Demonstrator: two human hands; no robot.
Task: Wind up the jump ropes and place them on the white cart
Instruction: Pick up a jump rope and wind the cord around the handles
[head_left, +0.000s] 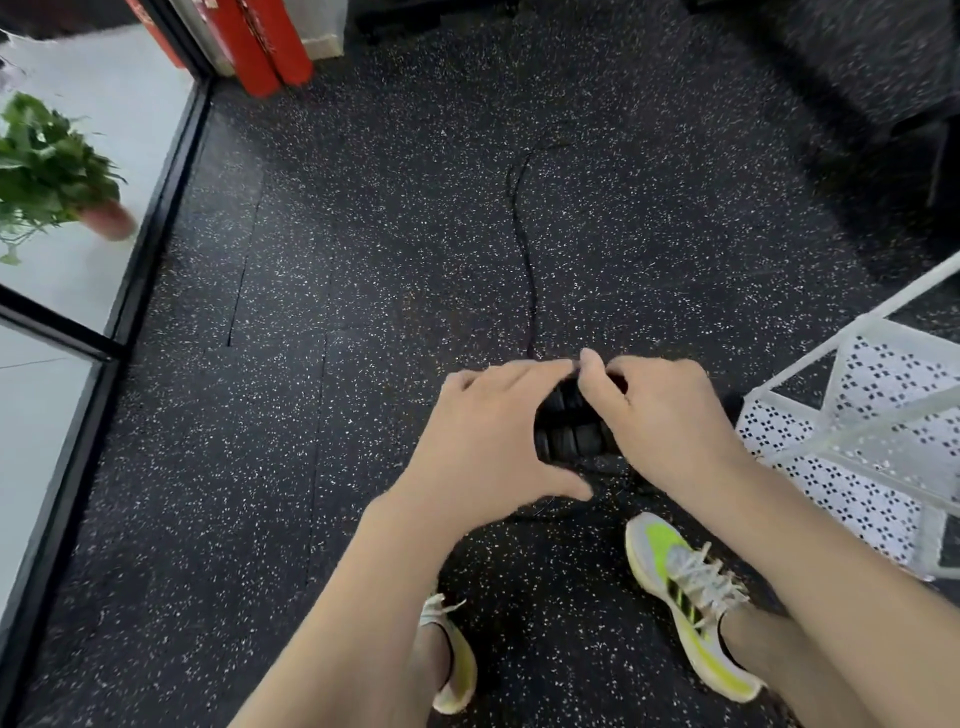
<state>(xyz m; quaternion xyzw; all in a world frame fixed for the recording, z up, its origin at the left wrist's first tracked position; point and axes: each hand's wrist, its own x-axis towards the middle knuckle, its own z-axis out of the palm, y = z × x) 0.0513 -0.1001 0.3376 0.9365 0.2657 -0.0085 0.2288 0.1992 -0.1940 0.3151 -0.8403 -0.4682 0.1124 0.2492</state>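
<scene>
My right hand (670, 415) curls round the black jump-rope handles (571, 426), thumb up at the top where the cord leaves them, and my left hand (488, 431) cups the same bundle from the other side with fingers spread and thumb reaching underneath. Whether the left fingers truly clamp or only steady it, I cannot tell; the bundle hides between my palms.

The handles look ribbed and rigid, so I judge them the sure place to hold: they should not slip and will serve as a core to wrap onto. The cord (522, 228) is thin, limp and light, trailing away from my hands across the speckled rubber floor (337, 312) in a loose wavy line. It will likely drag easily but kink and spring off the coil unless I keep tension with a pinch close to the handles.

Count: one rope that I can see, with two ribbed handles stacked together in my hands. One white perforated cart (852, 447) stands just beside my right hand, two shoes below.
</scene>
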